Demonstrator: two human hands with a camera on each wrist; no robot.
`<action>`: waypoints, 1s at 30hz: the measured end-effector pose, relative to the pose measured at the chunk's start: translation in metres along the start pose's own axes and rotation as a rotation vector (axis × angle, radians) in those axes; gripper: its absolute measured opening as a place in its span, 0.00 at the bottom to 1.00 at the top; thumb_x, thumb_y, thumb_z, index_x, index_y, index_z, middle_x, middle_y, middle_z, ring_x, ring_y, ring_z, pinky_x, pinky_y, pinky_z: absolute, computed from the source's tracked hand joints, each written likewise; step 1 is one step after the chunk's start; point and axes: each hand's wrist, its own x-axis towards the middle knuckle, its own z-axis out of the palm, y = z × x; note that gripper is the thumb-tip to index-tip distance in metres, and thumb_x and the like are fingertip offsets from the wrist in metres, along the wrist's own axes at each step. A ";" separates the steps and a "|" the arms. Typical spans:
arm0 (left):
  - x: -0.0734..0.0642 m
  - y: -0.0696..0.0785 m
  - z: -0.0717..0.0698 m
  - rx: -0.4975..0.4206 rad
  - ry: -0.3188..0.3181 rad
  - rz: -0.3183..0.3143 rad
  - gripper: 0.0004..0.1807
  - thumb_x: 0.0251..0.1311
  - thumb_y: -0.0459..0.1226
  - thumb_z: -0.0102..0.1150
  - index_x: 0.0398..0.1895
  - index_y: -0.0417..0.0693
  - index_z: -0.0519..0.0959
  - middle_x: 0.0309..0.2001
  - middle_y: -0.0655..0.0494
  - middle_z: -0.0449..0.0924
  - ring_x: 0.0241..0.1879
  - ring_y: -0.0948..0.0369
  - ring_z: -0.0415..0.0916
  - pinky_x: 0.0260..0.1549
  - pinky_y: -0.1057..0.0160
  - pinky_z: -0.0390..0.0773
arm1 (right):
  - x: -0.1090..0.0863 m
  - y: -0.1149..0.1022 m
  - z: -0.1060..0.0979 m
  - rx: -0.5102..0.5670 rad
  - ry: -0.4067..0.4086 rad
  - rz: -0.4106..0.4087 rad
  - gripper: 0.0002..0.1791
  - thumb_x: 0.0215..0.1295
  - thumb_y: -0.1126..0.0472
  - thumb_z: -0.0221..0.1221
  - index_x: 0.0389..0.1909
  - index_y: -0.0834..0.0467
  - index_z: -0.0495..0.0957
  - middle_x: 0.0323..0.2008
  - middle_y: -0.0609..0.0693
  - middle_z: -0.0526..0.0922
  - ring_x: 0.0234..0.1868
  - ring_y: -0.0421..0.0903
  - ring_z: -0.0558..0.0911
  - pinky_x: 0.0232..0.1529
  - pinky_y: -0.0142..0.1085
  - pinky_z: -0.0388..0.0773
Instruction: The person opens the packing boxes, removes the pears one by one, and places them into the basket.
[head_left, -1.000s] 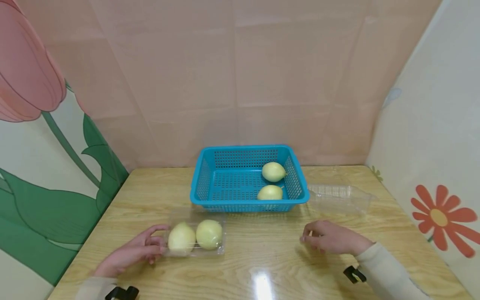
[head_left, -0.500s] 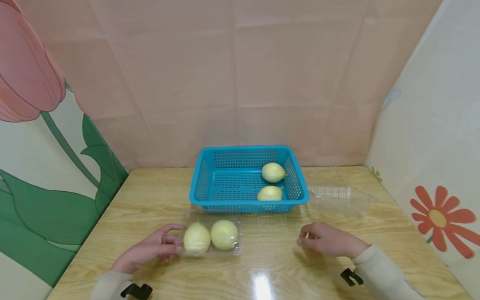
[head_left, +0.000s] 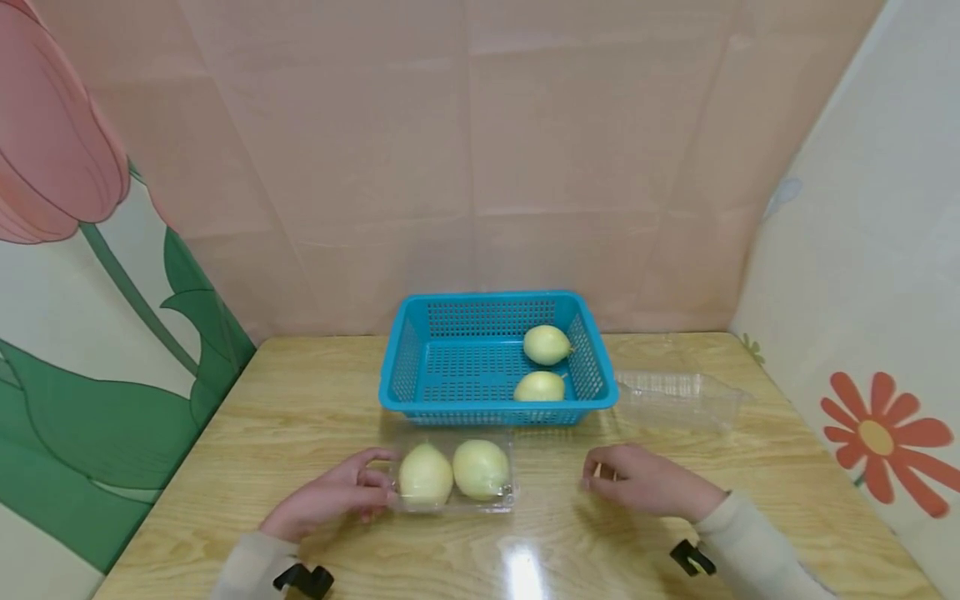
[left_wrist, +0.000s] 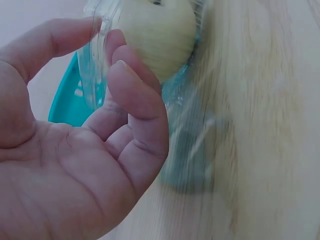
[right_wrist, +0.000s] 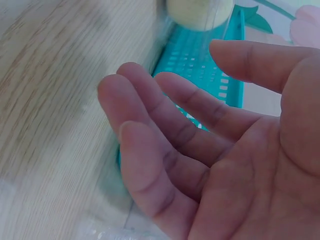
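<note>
In the head view a clear plastic box [head_left: 459, 506] with two pale yellow pears [head_left: 481, 470] in it sits in front of the basket. My left hand [head_left: 335, 497] pinches the box's left side. The left wrist view has the thumb and curled fingers [left_wrist: 135, 95] at the plastic wall, beside a pear [left_wrist: 157, 37]. To the right of the box, my right hand [head_left: 647, 482] is held over the table, apart from it. Its loosely bent fingers [right_wrist: 140, 155] hold nothing in the right wrist view.
A blue perforated basket [head_left: 498, 406] stands at the back of the wooden table [head_left: 315, 375], with two pears [head_left: 547, 344] on its right side. Another clear plastic container [head_left: 678, 398] lies right of the basket. A pink-covered wall [head_left: 480, 167] rises behind.
My left hand has moved right across the table, bringing the plastic box and its two pears along. My right hand has shifted slightly left. The basket stays put.
</note>
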 end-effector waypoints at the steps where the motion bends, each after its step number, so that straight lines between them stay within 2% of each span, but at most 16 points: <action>1: 0.002 0.000 0.001 -0.003 -0.002 0.000 0.39 0.65 0.35 0.62 0.73 0.35 0.54 0.34 0.55 0.82 0.25 0.64 0.70 0.26 0.68 0.73 | 0.000 -0.001 0.000 -0.004 0.005 -0.006 0.08 0.72 0.56 0.57 0.39 0.56 0.81 0.28 0.45 0.80 0.26 0.34 0.74 0.26 0.32 0.74; 7: 0.011 0.002 0.012 -0.020 0.003 -0.013 0.40 0.63 0.36 0.65 0.73 0.36 0.54 0.32 0.54 0.81 0.25 0.63 0.70 0.27 0.67 0.73 | 0.002 -0.010 0.003 -0.032 0.034 -0.034 0.07 0.72 0.57 0.57 0.37 0.55 0.81 0.27 0.43 0.80 0.27 0.34 0.74 0.27 0.31 0.74; 12: 0.017 0.005 0.024 -0.017 0.000 0.007 0.40 0.63 0.36 0.65 0.72 0.35 0.55 0.31 0.54 0.81 0.24 0.63 0.70 0.27 0.67 0.73 | 0.004 -0.019 0.005 -0.056 0.084 -0.071 0.06 0.71 0.57 0.58 0.34 0.52 0.80 0.24 0.39 0.77 0.24 0.33 0.73 0.26 0.30 0.73; 22: 0.028 0.004 0.041 -0.086 -0.032 0.034 0.40 0.61 0.32 0.61 0.73 0.35 0.53 0.39 0.47 0.85 0.27 0.63 0.77 0.29 0.67 0.80 | 0.015 -0.049 0.019 -0.158 0.271 -0.210 0.10 0.60 0.64 0.64 0.27 0.44 0.77 0.20 0.33 0.71 0.22 0.30 0.69 0.23 0.27 0.71; 25: 0.032 0.003 0.045 -0.101 -0.048 0.051 0.39 0.61 0.30 0.61 0.73 0.35 0.53 0.40 0.43 0.85 0.27 0.63 0.77 0.28 0.67 0.79 | 0.021 -0.058 0.024 -0.174 0.289 -0.231 0.10 0.59 0.63 0.65 0.26 0.45 0.76 0.21 0.33 0.71 0.23 0.31 0.69 0.25 0.27 0.70; 30: 0.038 0.003 0.055 -0.127 -0.039 0.061 0.39 0.62 0.32 0.63 0.74 0.39 0.55 0.43 0.39 0.84 0.28 0.63 0.77 0.29 0.67 0.80 | 0.034 -0.072 0.037 -0.279 0.315 -0.284 0.10 0.57 0.60 0.68 0.26 0.45 0.75 0.23 0.35 0.71 0.25 0.32 0.69 0.28 0.27 0.69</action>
